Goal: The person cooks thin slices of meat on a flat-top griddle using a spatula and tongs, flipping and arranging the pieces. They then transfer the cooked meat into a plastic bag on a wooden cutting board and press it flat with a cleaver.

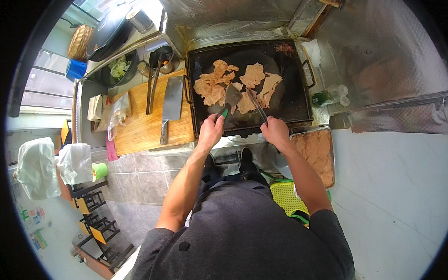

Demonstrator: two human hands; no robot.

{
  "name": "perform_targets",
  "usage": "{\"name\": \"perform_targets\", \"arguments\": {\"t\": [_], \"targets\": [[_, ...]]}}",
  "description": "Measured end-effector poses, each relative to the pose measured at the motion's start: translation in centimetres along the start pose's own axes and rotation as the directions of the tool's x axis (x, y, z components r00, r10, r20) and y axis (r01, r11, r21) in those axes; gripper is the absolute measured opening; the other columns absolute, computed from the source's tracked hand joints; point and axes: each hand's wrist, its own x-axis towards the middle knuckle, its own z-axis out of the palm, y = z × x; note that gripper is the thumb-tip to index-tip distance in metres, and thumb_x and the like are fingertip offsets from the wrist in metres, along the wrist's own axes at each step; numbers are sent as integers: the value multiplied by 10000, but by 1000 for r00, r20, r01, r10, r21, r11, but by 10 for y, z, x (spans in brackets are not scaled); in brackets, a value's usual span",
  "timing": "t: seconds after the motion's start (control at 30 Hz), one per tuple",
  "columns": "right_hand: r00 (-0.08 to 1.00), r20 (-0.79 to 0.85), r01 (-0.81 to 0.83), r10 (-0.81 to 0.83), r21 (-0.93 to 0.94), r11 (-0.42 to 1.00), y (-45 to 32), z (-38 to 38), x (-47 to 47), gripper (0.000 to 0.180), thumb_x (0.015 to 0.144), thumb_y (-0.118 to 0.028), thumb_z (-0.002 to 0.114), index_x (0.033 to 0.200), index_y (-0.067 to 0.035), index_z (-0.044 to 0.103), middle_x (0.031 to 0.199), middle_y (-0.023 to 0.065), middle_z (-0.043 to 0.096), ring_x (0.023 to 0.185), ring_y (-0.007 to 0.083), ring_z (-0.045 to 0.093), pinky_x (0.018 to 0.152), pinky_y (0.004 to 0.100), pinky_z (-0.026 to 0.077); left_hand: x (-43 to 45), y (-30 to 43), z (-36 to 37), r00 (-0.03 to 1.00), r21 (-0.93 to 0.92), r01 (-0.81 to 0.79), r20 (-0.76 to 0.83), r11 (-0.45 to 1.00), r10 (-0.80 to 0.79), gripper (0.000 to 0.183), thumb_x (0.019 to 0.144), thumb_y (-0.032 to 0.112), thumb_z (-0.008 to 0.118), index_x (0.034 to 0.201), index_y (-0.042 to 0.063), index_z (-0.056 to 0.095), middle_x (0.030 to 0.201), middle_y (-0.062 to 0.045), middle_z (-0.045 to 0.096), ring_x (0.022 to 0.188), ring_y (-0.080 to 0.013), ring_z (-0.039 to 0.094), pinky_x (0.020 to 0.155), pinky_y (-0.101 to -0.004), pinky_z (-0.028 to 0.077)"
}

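Observation:
My left hand [211, 131] grips the green handle of a scraper [233, 96], its flat metal blade down among pieces of thin meat [211, 85] on a black griddle [296, 104]. In my right hand [275, 132] is a long, narrow metal utensil [258, 107]; whether it is tongs cannot be made out. Its far end touches the meat right of the scraper. The torn, pale-brown pieces lie flat or folded, some overlapping, over the griddle's left and middle. Small reddish bits [284, 48] sit in its far right corner.
Left of the griddle, a cleaver [172, 99] and dark tongs [153, 85] lie on a wooden cutting board [134, 121]. A bowl of lettuce [119, 67] stands behind. On the right are a tray of minced-meat-like paste [313, 151], a green bottle [320, 98] and a yellow-green basket [289, 199].

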Motion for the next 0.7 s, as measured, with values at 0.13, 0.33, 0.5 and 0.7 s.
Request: {"name": "perform_targets", "arguments": {"t": [0.13, 0.33, 0.5, 0.7], "targets": [[1000, 8, -26, 26, 29, 999, 0, 3, 10, 285, 889, -232, 613, 903, 47, 674, 830, 281, 703, 809, 469, 690, 774, 542, 561, 4, -5, 1, 999, -50, -7, -44, 999, 4, 499, 1000, 341, 563, 1240, -89, 641, 722, -172, 686, 720, -283, 705, 703, -406, 524], [1000, -9, 4, -4, -6, 1000, -17, 4, 3, 278, 893, -209, 597, 884, 56, 681, 837, 283, 708, 810, 464, 699, 766, 539, 566, 0, -4, 0, 997, -14, -51, -53, 999, 50, 499, 1000, 350, 555, 1218, -89, 648, 701, -159, 672, 691, -242, 690, 669, -382, 513], [1000, 17, 2, -2, -23, 1000, -24, 7, 13, 273, 902, -199, 599, 903, 59, 688, 841, 286, 710, 820, 464, 702, 767, 537, 568, -1, 1, -2, 995, -129, 96, 25, 987, -93, 460, 995, 350, 557, 1110, -78, 680, 663, -128, 642, 654, -224, 657, 635, -377, 492], [1000, -11, -15, 15, 0, 1000, -27, -1, 1, 258, 903, -200, 609, 895, 43, 695, 840, 282, 712, 822, 464, 704, 773, 535, 572, 12, 6, -5, 997, -76, 76, 24, 994, -75, 436, 998, 358, 556, 991, -59, 686, 652, -99, 632, 630, -201, 632, 622, -376, 484]]}}
